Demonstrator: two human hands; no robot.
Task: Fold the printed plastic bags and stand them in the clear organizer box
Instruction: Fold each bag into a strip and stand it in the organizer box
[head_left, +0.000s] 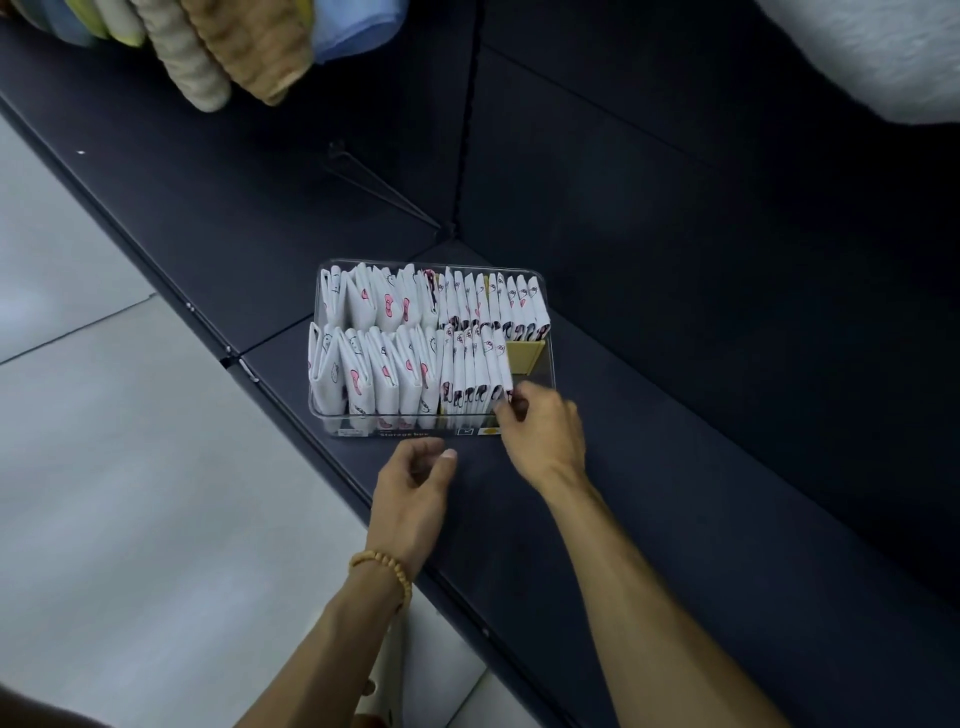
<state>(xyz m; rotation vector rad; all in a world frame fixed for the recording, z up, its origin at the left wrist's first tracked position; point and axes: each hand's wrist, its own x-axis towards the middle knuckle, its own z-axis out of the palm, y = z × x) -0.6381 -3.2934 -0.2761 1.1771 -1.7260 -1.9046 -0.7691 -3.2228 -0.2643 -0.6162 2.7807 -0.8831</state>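
Note:
A clear organizer box (546, 364) stands on a dark shelf, filled with two rows of several folded white printed plastic bags (384, 376) standing upright. A yellow divider (527, 356) shows in a gap at the right end of the near row. My right hand (540, 431) is at the box's near right corner, its fingertips pinching the lower edge of the last folded bag (501, 364) in that row. My left hand (415, 486), with a beaded bracelet at the wrist, hovers just in front of the box, fingers loosely curled and holding nothing.
The dark shelf (649, 441) runs diagonally, with its front edge to the left and grey floor tiles (130, 493) beyond. Rolled towels or soft goods (218, 47) hang at the top left. A white fluffy item (883, 52) sits at the top right.

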